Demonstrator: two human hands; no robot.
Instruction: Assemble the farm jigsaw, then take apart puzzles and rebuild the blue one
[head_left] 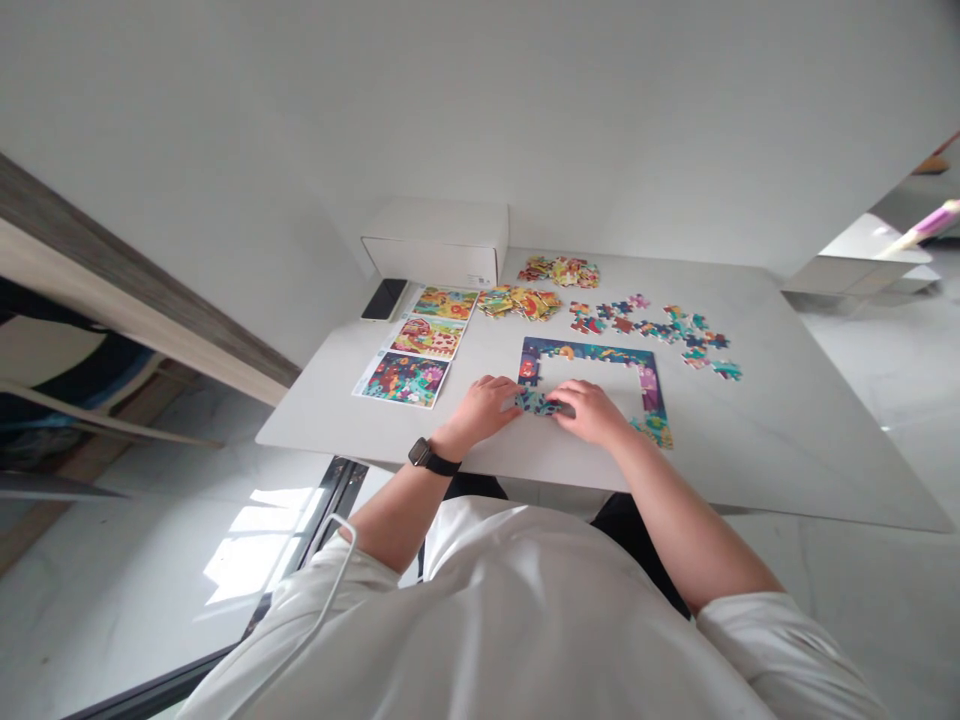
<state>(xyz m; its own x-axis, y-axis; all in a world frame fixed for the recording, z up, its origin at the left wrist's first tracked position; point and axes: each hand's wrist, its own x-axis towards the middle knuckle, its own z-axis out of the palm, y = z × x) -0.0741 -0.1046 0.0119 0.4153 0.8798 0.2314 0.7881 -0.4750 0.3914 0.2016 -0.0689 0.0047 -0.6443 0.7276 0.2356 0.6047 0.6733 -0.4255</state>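
Observation:
A partly built jigsaw puzzle frame (600,351), dark blue with bright pictures, lies on the table in front of me. Joined teal puzzle pieces (535,402) are held between my two hands, below the frame's left side. My left hand (486,408), with a black watch at the wrist, has its fingers closed on their left end. On their right end, my right hand (590,410) grips with thumb and fingers. Fingertips partly cover the pieces. Right of the frame lie loose dark and teal puzzle pieces (671,328).
Three picture sheets (409,380) lie to the left, with a phone (385,299) beyond them. A white box (435,245) stands at the back against the wall. Yellow puzzle pieces (520,302) and reddish puzzle pieces (559,271) form two piles on the white table (787,420).

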